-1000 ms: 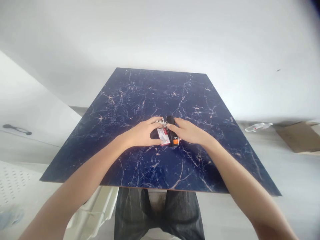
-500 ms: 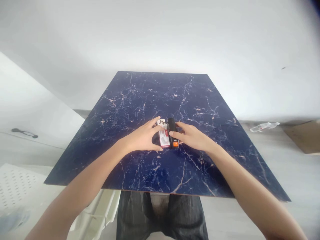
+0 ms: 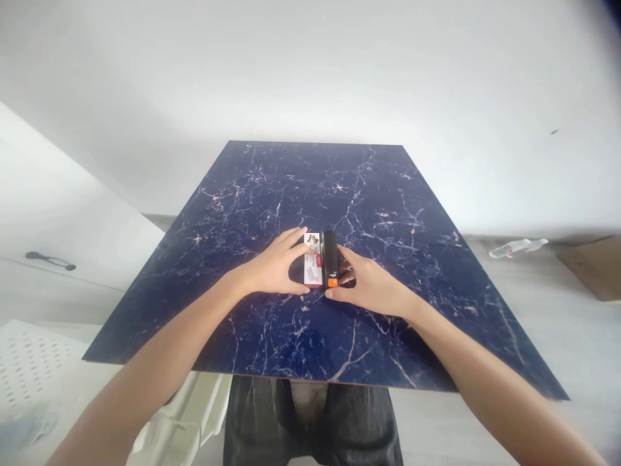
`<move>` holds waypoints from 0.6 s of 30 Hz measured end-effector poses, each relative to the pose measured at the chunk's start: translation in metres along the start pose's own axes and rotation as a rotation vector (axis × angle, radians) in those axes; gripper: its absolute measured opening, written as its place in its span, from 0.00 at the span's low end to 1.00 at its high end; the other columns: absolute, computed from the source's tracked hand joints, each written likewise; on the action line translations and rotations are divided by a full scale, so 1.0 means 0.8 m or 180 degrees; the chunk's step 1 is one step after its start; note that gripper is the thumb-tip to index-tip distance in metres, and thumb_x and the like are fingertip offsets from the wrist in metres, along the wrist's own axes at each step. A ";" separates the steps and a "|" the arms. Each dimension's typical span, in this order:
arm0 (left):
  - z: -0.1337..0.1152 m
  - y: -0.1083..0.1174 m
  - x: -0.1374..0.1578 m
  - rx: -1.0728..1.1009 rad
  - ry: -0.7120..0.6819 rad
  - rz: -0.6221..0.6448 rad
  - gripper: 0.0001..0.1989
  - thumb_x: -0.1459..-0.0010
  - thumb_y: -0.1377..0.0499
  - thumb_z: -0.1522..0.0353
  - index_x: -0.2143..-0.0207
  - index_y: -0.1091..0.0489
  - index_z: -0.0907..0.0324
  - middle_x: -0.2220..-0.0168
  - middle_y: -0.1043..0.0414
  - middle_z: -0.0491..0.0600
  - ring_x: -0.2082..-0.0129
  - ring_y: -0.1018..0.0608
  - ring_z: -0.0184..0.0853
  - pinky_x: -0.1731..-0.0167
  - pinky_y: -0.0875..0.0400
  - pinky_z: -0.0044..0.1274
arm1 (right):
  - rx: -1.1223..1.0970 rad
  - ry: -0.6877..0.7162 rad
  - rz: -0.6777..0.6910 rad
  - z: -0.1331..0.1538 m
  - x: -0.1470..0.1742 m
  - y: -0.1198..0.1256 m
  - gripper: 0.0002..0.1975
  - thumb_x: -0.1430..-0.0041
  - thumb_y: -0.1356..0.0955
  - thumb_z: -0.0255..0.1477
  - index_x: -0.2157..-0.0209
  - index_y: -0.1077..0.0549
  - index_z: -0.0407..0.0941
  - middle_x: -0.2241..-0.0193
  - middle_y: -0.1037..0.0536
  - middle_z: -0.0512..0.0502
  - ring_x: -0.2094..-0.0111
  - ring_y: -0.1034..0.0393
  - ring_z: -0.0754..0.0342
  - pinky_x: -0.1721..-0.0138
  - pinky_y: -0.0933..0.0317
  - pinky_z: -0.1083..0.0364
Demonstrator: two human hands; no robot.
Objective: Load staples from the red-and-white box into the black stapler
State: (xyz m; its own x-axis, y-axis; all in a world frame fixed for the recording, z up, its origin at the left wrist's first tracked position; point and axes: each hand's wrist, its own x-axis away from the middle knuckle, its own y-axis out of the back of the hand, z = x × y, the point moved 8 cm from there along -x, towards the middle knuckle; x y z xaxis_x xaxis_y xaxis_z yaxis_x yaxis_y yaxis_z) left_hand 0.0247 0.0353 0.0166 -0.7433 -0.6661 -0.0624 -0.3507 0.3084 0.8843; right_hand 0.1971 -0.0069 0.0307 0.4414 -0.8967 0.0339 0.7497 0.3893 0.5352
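Note:
A small white and red printed box lies beside a long black object with an orange end, which looks like a stapler. The two stand side by side, close together, near the table's middle. My left hand curves round the box, its thumb at the near left corner and one fingertip over the top face. From the right, my right hand grips the black object. Its thumb is at the near end and its fingers are along the right side, partly hidden.
The blue marbled table has its far edge close to a white wall. A clear bottle and a cardboard box lie on the floor at right. A cabinet handle shows at left, and a white perforated thing stands below it.
The black object has shifted slightly left and stands straighter beside the box. My right thumb has slid from its top to its near end. The box has turned a little straighter too.

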 end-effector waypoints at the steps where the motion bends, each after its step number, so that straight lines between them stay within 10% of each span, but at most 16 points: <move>1: 0.000 0.000 -0.001 -0.0030 -0.0008 -0.0023 0.40 0.50 0.27 0.53 0.37 0.33 0.51 0.23 0.58 0.57 0.23 0.54 0.59 0.29 0.46 0.53 | -0.0009 0.0069 0.0054 0.002 0.003 -0.002 0.45 0.46 0.24 0.33 0.29 0.41 0.52 0.48 0.18 0.43 0.59 0.19 0.44 0.57 0.23 0.44; 9: -0.028 -0.005 -0.067 -0.0168 -0.0480 -0.0352 0.39 0.54 0.27 0.52 0.42 0.31 0.53 0.37 0.34 0.57 0.35 0.34 0.54 0.35 0.38 0.46 | 0.0637 -0.0138 -0.0955 -0.032 0.030 0.029 0.51 0.46 0.24 0.34 0.26 0.48 0.50 0.42 0.22 0.38 0.50 0.20 0.38 0.48 0.26 0.38; 18: -0.102 -0.082 -0.277 -0.0067 -0.0762 -0.0159 0.56 0.53 0.31 0.45 0.28 0.45 0.57 0.35 0.35 0.61 0.35 0.35 0.58 0.35 0.43 0.45 | 0.0811 -0.0783 -0.1802 -0.145 0.087 0.194 0.47 0.49 0.25 0.34 0.29 0.41 0.47 0.44 0.20 0.36 0.49 0.21 0.37 0.45 0.29 0.37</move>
State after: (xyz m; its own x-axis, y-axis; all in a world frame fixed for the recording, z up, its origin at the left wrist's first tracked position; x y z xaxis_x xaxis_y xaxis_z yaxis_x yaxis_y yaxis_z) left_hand 0.2586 0.1072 0.0104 -0.8400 -0.4995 -0.2121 -0.3803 0.2632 0.8866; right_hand 0.4016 0.0153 0.0181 -0.1342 -0.9817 -0.1355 0.6794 -0.1906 0.7086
